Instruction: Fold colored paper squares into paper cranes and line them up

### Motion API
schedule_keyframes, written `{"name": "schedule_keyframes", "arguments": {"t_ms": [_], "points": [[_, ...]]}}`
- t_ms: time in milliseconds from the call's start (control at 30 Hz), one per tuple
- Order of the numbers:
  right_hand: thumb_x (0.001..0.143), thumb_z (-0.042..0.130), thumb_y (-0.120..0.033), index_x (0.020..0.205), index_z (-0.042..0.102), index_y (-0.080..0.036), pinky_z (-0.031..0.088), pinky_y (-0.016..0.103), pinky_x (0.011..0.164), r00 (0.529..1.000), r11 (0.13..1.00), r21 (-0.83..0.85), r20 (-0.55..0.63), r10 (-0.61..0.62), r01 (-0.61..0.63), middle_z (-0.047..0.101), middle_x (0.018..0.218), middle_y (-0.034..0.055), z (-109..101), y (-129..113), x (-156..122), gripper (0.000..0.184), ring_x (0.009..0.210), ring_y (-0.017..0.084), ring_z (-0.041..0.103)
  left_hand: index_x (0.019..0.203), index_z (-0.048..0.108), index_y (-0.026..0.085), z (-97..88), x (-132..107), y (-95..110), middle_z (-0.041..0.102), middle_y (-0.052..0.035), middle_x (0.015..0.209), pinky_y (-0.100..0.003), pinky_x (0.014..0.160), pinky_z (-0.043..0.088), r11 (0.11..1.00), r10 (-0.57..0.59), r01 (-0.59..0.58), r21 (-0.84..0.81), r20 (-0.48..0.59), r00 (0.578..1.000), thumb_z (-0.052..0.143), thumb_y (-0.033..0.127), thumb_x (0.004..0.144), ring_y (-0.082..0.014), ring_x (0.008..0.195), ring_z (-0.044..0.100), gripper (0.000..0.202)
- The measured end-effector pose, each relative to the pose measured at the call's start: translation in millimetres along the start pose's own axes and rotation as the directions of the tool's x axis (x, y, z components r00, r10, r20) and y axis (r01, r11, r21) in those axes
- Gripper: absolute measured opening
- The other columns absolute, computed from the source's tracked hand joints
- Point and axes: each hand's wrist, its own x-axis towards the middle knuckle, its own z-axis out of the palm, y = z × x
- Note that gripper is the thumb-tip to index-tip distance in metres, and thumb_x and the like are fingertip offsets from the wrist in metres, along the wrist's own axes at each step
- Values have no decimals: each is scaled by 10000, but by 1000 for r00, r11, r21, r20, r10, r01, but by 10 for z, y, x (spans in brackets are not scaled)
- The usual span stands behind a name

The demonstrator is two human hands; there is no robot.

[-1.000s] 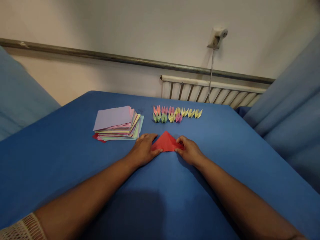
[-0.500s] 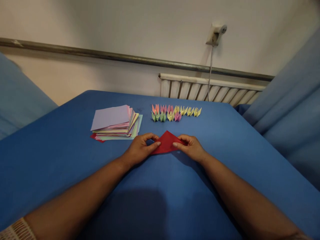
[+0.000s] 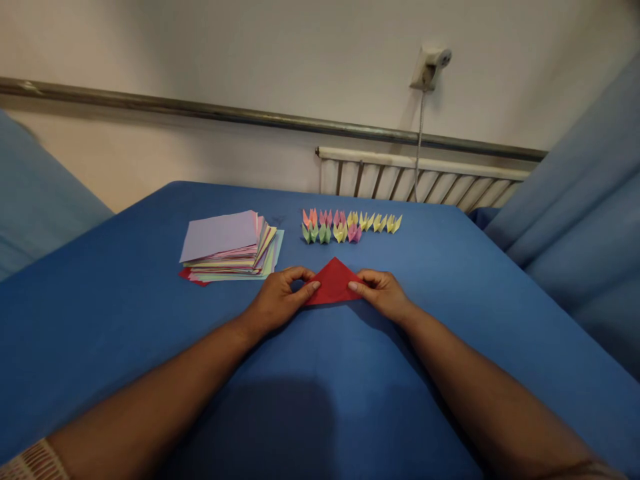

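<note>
A sheet of red paper (image 3: 333,283), folded into a triangle with its point facing away from me, is held between my two hands. My left hand (image 3: 283,293) pinches its left corner between thumb and fingers. On the other side, my right hand (image 3: 383,292) grips the right corner the same way, thumb on top. Beyond the red paper stand several small folded paper cranes (image 3: 340,231) in two rows, coloured orange, pink, green and yellow.
To the left lies a thick stack of coloured paper (image 3: 220,237), a lilac sheet on top and a red corner poking out below. A blue cloth (image 3: 425,267) covers the table. Behind are a radiator (image 3: 380,177), a metal pipe (image 3: 250,119) and a wall socket (image 3: 429,69) with a cord.
The red paper has been drawn flatter and wider, its near edge now straighter. Both hands stay on its corners, with my left hand shifted very slightly left.
</note>
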Motion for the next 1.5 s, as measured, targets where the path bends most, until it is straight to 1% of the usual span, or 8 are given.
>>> {"name": "schedule_keyframes", "arguments": {"t_ms": [333,500,600,700,867,1033,1267,1500], "points": [[794,605,-373,822,623,-188,411,245,569,993,963,-261,-110,40,-68,603,678,-22,-8,145,48,188,573,114,508,940,649,192,27,96,-176,696,-24,887,-304,721,467,995,-52,49,86,27,998,556,437,802,-198,792,631,296],[858,546,-233,1206,567,-169,428,402,908,980,646,-760,-70,-188,70,608,1164,135,45,-47,-68,354,1039,241,559,998,652,197,32,159,-260,689,-55,932,-319,729,446,948,-13,4,318,25,1000,561,383,798,-222,839,618,288],[927,445,-226,1244,563,-195,372,415,1008,946,547,-781,176,-273,303,542,1307,113,153,-174,-151,340,1182,239,484,1050,643,197,45,168,-269,677,-58,917,-315,733,440,921,8,-17,389,27,1000,557,366,802,-219,842,608,312],[942,451,-292,1282,553,-186,370,398,1025,912,533,-741,357,-202,408,546,1314,105,252,-192,-191,370,1199,230,483,1105,623,190,40,163,-279,670,-60,903,-306,729,440,899,26,-34,436,24,999,554,367,811,-215,839,610,350],[942,465,-343,1330,522,-183,354,400,1049,913,542,-743,388,-130,393,522,1355,105,279,-153,-202,423,1236,232,458,1131,607,155,-72,170,-306,677,-59,819,-343,756,454,853,29,-44,520,38,999,559,356,821,-239,833,614,372],[938,468,-337,1347,501,-190,346,412,1048,915,537,-750,383,-123,386,496,1381,103,269,-152,-215,435,1242,241,448,1177,580,127,-8,18,-116,623,-146,1195,-436,1006,383,774,174,-144,616,11,985,480,256,870,-290,1151,533,348],[927,491,-309,1283,546,-213,394,401,974,926,558,-752,368,-87,351,572,1242,103,290,-179,-238,373,1153,231,500,1465,198,98,472,-422,112,267,-224,1523,-473,1110,275,826,160,-319,465,349,924,553,541,810,-322,1407,267,866],[926,490,-316,1337,497,-226,346,421,1042,925,547,-756,365,-105,361,500,1378,97,286,-138,-241,421,1255,232,444,1460,237,73,409,-441,133,282,-259,1504,-505,1113,204,710,36,-308,633,405,914,526,633,786,-371,1396,267,923]]}}
